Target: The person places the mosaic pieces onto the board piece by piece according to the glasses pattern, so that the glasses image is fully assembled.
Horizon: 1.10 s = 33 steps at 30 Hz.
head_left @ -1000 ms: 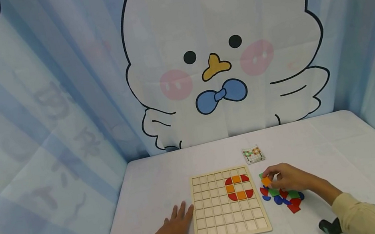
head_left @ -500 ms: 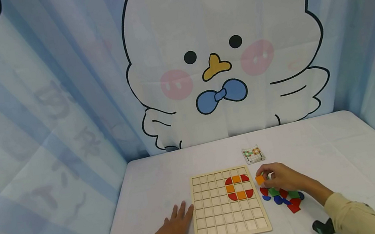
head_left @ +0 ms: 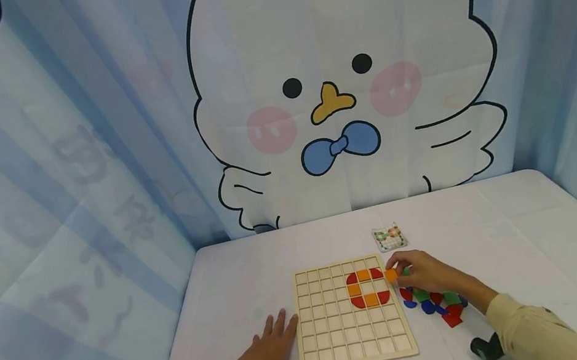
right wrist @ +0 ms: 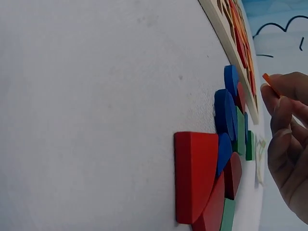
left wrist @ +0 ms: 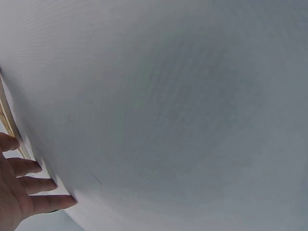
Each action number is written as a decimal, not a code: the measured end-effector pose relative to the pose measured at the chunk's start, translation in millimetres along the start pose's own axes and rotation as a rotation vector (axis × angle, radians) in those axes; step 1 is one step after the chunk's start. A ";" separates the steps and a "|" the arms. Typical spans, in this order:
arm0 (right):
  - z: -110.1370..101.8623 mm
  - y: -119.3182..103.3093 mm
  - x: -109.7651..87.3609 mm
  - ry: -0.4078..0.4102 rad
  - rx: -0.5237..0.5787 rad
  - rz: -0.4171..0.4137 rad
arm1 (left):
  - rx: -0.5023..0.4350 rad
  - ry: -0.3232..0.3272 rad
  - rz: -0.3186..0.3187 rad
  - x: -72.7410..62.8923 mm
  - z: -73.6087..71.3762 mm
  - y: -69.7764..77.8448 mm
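- Right hand (head_left: 426, 274): grip pinches the orange piece (head_left: 390, 276), squarish, no long axis evident;
- Position: right edge of the grid board (head_left: 340, 338), just right of the bare cell (head_left: 379, 286) in the red-and-orange pattern (head_left: 355, 290);
- Left hand (head_left: 270, 354): fingers spread, grasping nothing; farther from the piece.

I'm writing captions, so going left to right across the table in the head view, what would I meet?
Left hand → wooden grid board → held orange piece → right hand → tan right sleeve.
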State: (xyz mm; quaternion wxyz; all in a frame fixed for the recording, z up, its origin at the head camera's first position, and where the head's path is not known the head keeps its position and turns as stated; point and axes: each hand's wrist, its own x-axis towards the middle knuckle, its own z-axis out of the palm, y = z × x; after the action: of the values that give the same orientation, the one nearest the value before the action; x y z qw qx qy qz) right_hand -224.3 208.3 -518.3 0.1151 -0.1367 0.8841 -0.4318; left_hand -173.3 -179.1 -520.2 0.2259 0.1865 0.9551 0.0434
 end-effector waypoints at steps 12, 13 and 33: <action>13.1 2.0 11.4 -0.018 -0.067 -0.098 | -0.012 -0.005 -0.001 -1.1 -0.6 -1.8; 13.8 2.3 12.0 -0.017 -0.067 -0.107 | -0.015 -0.007 -0.002 -1.1 -0.6 -1.7; 18.6 0.4 14.2 -0.001 -0.141 -0.087 | -0.010 -0.007 0.000 -0.6 0.1 -2.0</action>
State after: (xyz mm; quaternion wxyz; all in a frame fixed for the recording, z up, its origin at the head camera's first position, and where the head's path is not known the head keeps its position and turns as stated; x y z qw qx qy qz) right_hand -231.7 190.1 -531.0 0.0868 -0.1828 0.9055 -0.3730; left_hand -173.4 -181.2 -520.4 0.2300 0.1854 0.9542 0.0478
